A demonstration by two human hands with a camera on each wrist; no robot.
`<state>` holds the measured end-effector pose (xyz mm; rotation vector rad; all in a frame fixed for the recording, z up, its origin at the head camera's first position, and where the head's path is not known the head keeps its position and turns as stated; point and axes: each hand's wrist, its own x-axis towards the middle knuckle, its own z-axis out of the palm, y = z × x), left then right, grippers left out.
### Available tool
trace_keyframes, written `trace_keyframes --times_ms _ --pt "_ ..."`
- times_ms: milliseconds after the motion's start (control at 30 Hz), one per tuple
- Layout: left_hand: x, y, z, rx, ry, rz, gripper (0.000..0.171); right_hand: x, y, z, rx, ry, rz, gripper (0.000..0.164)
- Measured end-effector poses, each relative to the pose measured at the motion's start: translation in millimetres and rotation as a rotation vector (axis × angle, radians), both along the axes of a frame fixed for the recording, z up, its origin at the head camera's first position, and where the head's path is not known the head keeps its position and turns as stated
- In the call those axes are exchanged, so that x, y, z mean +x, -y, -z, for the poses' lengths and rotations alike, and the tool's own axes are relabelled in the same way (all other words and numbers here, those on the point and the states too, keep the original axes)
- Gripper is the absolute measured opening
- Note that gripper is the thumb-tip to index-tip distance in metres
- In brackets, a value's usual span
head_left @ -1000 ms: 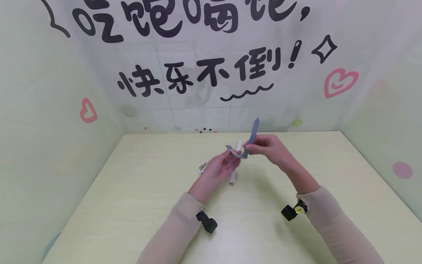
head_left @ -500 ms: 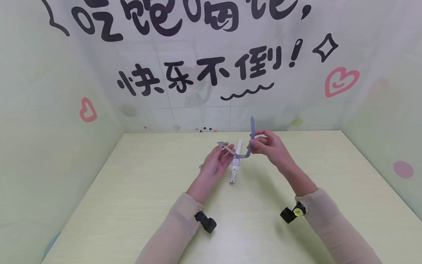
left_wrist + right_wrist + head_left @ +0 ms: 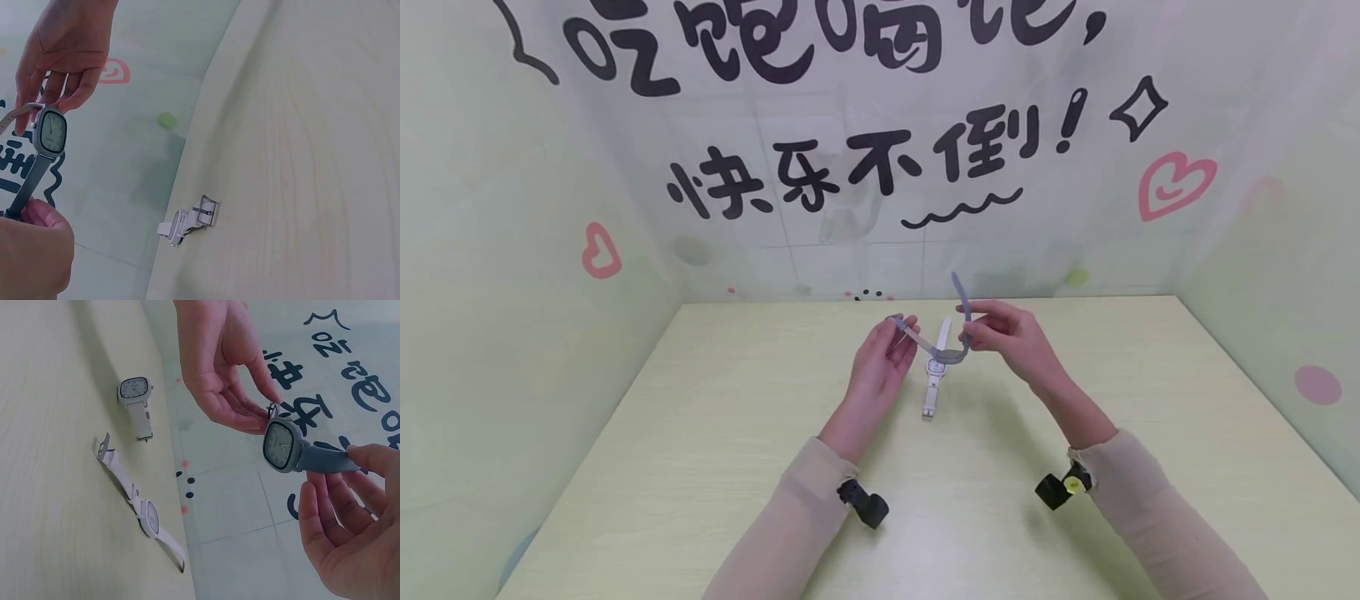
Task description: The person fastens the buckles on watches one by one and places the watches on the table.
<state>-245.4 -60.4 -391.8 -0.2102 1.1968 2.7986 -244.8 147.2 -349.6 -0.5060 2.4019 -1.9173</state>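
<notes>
Hanging over the white watch point(image 3: 932, 390), the blue-grey watch point(image 3: 951, 357) is held by its strap, pinched by the left hand point(image 3: 876, 367) on one side and the right hand point(image 3: 1018, 340) on the other; light, bendy and scratch-prone in its glass, it is probably best gripped beside the case. By the right wrist view, not the head view, a second white watch point(image 3: 134, 390) is shown left of the first.

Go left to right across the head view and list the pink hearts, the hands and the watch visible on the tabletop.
Left pink heart, left hand, white watch, right hand, right pink heart.
</notes>
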Motion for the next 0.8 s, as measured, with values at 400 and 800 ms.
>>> trace_keyframes --times_ms 400,800 --pt "-0.4 4.9 -2.5 0.021 -0.031 -0.035 0.016 1.3 2.2 3.6 0.098 -0.023 0.001 0.036" --pt "0.3 7.5 -5.3 -0.009 -0.066 -0.051 0.020 1.9 6.7 7.5 0.194 -0.060 0.018 0.035"
